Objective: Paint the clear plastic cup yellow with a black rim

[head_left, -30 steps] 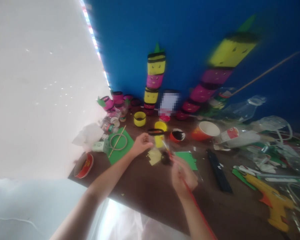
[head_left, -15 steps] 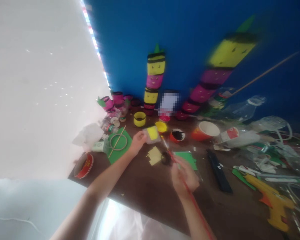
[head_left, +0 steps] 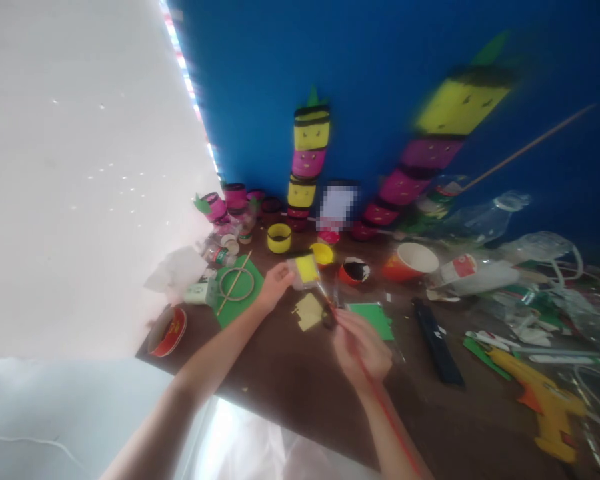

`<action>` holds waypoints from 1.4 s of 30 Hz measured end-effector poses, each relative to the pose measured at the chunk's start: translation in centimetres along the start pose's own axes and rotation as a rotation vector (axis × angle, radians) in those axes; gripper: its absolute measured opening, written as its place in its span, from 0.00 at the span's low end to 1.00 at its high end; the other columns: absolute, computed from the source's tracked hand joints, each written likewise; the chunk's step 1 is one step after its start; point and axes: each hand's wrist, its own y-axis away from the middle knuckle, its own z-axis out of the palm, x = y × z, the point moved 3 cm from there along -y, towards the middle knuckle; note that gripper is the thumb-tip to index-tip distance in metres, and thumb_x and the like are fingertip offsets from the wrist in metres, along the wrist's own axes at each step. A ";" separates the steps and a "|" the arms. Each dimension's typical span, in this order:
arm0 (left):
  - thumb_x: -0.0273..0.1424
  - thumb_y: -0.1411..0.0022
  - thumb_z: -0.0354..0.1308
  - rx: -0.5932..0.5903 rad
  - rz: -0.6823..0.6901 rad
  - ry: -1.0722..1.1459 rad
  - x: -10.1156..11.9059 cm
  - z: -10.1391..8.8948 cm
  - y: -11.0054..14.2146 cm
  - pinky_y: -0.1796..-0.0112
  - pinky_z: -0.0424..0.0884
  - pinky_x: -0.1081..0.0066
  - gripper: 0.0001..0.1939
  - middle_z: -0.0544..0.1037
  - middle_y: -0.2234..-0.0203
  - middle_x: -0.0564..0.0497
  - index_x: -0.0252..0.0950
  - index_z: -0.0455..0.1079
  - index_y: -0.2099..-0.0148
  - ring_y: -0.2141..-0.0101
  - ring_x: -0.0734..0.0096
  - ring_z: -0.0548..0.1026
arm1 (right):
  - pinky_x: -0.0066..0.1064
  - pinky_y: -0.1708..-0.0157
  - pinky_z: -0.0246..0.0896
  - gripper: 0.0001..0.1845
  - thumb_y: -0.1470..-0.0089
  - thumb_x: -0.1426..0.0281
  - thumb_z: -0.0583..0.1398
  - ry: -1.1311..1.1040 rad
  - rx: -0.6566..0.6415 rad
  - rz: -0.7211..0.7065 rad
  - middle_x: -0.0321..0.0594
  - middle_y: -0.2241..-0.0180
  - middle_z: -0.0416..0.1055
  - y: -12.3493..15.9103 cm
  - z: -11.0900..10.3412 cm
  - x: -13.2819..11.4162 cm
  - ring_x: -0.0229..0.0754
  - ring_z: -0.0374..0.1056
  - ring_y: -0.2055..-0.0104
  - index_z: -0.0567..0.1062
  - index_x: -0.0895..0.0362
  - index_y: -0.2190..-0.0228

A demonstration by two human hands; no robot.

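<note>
My left hand point(head_left: 276, 281) is closed on a small clear plastic piece with a yellow panel point(head_left: 304, 270), held just above the dark brown table point(head_left: 300, 387). My right hand point(head_left: 361, 347) pinches a thin red-handled paintbrush point(head_left: 353, 350). The brush tip points up and left and reaches the lower edge of the yellow piece. Under the two hands lie a pale yellow cut-out point(head_left: 309, 311) and a small dark pot point(head_left: 329, 319). A green paper sheet point(head_left: 375, 317) lies right beside my right hand.
Stacked yellow and pink painted rings point(head_left: 307, 160) lean on the blue wall. A red cup of black paint point(head_left: 354, 271), an orange bowl point(head_left: 411, 261), clear bottles point(head_left: 485, 220), a yellow glue gun point(head_left: 545, 403) and a red cup point(head_left: 167, 331) crowd the table.
My left hand has lifted the yellow piece and turned its yellow face toward me. My right hand has moved left, bringing the brush tip up to the piece.
</note>
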 end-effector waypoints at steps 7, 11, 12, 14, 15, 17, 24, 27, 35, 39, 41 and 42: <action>0.48 0.59 0.64 0.025 0.020 0.024 0.0 -0.1 0.0 0.64 0.69 0.69 0.27 0.78 0.69 0.48 0.33 0.70 0.63 0.67 0.68 0.75 | 0.38 0.63 0.72 0.13 0.54 0.81 0.59 -0.047 -0.013 -0.010 0.42 0.67 0.75 0.0 -0.2 0.0 0.42 0.73 0.64 0.74 0.55 0.66; 0.47 0.58 0.63 0.025 0.021 0.018 -0.2 -0.3 -0.1 0.64 0.68 0.70 0.26 0.78 0.68 0.47 0.33 0.70 0.62 0.66 0.68 0.75 | 0.38 0.63 0.72 0.14 0.55 0.82 0.59 -0.046 0.020 -0.021 0.42 0.67 0.75 0.1 -0.3 0.0 0.43 0.73 0.64 0.74 0.55 0.66; 0.47 0.58 0.63 0.023 0.021 0.017 -0.2 -0.3 -0.1 0.64 0.68 0.70 0.26 0.78 0.68 0.47 0.33 0.70 0.62 0.66 0.68 0.75 | 0.38 0.63 0.72 0.15 0.55 0.82 0.59 -0.032 0.025 -0.024 0.42 0.67 0.75 0.1 -0.3 0.0 0.43 0.73 0.64 0.74 0.55 0.65; 0.47 0.58 0.64 0.016 0.017 0.022 -0.2 -0.2 -0.1 0.64 0.68 0.70 0.26 0.78 0.68 0.47 0.33 0.70 0.62 0.66 0.68 0.75 | 0.38 0.62 0.72 0.15 0.55 0.81 0.59 -0.007 0.017 -0.027 0.42 0.66 0.75 0.1 -0.3 0.1 0.43 0.73 0.64 0.74 0.54 0.64; 0.47 0.59 0.64 0.013 0.015 0.027 -0.2 -0.2 0.0 0.64 0.68 0.70 0.26 0.78 0.68 0.47 0.33 0.70 0.62 0.66 0.68 0.75 | 0.38 0.62 0.72 0.15 0.54 0.81 0.59 -0.001 0.009 -0.027 0.42 0.66 0.75 0.1 -0.2 0.1 0.42 0.73 0.64 0.74 0.54 0.64; 0.47 0.59 0.64 0.013 0.011 0.034 -0.1 -0.2 0.0 0.63 0.68 0.70 0.27 0.78 0.68 0.47 0.32 0.70 0.62 0.66 0.68 0.75 | 0.37 0.62 0.72 0.14 0.54 0.81 0.59 -0.009 -0.005 -0.027 0.42 0.66 0.75 0.1 -0.1 0.0 0.42 0.73 0.64 0.74 0.54 0.65; 0.48 0.60 0.64 0.014 0.005 0.039 -0.1 -0.1 0.0 0.62 0.68 0.69 0.27 0.78 0.67 0.47 0.33 0.70 0.62 0.65 0.67 0.75 | 0.38 0.63 0.72 0.11 0.53 0.79 0.59 -0.035 0.000 -0.014 0.42 0.67 0.75 0.0 -0.4 -0.2 0.43 0.73 0.64 0.74 0.54 0.66; 0.48 0.60 0.64 0.011 0.011 0.028 -0.1 -0.1 0.0 0.62 0.68 0.68 0.28 0.78 0.67 0.46 0.33 0.70 0.61 0.66 0.67 0.75 | 0.36 0.63 0.72 0.12 0.53 0.79 0.59 -0.008 -0.014 -0.027 0.42 0.67 0.75 0.0 -0.3 -0.1 0.42 0.73 0.64 0.74 0.54 0.66; 0.44 0.57 0.64 0.039 0.049 -0.031 0.2 -0.1 0.1 0.59 0.68 0.68 0.23 0.77 0.67 0.47 0.33 0.70 0.62 0.64 0.68 0.74 | 0.38 0.64 0.72 0.12 0.54 0.80 0.58 -0.027 -0.003 -0.042 0.42 0.67 0.75 -0.1 -0.5 -0.1 0.42 0.73 0.64 0.73 0.54 0.67; 0.43 0.57 0.65 0.047 0.052 -0.033 0.0 -0.1 0.1 0.60 0.67 0.69 0.23 0.77 0.67 0.48 0.34 0.69 0.62 0.65 0.70 0.73 | 0.38 0.64 0.72 0.12 0.55 0.81 0.58 -0.065 -0.034 -0.061 0.42 0.67 0.75 -0.1 -0.4 -0.1 0.43 0.73 0.64 0.73 0.55 0.67; 0.42 0.57 0.65 0.044 0.051 -0.035 0.0 -0.1 0.0 0.60 0.67 0.69 0.22 0.77 0.68 0.48 0.34 0.69 0.62 0.65 0.70 0.73 | 0.38 0.65 0.72 0.12 0.55 0.81 0.58 -0.060 -0.022 -0.072 0.42 0.68 0.74 -0.1 -0.5 -0.2 0.43 0.73 0.64 0.73 0.55 0.67; 0.42 0.57 0.65 0.041 0.050 -0.036 0.0 0.0 0.0 0.60 0.67 0.69 0.22 0.77 0.68 0.48 0.34 0.69 0.62 0.65 0.70 0.73 | 0.37 0.65 0.72 0.12 0.55 0.81 0.58 -0.046 -0.017 -0.073 0.42 0.68 0.74 -0.2 -0.5 -0.2 0.43 0.73 0.64 0.72 0.55 0.67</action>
